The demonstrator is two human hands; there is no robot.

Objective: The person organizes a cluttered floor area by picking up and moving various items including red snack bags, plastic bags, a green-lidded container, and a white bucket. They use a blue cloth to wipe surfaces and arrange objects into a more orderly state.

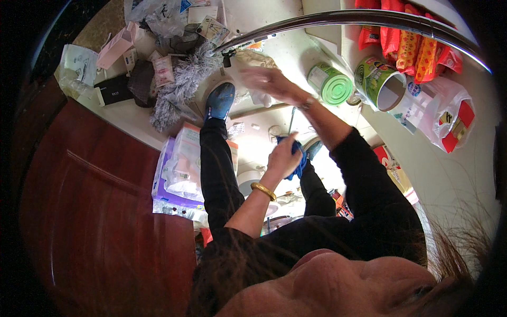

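Note:
My left hand [283,158], with a gold bangle at its wrist, grips a bunched blue cloth [300,164] between my legs. A thin dark rod [292,121] rises beyond the cloth; whether the two touch is not plain. My right hand [269,84] is stretched out farther forward, blurred, and no object shows in it. Close to its fingers lie a crumpled pale bag [253,59] and a fluffy grey duster [190,75]. One end of a curved shiny metal tube [336,18] comes down near the duster.
Two green cans [336,90] [390,89] are at the right, below red packets [410,43]. A plastic bag with red boxes [447,115] lies beside them. Boxes [115,47] and wrappers crowd the upper left. Purple packaging [168,174] sits beside my left leg, near a dark red wooden panel [99,190].

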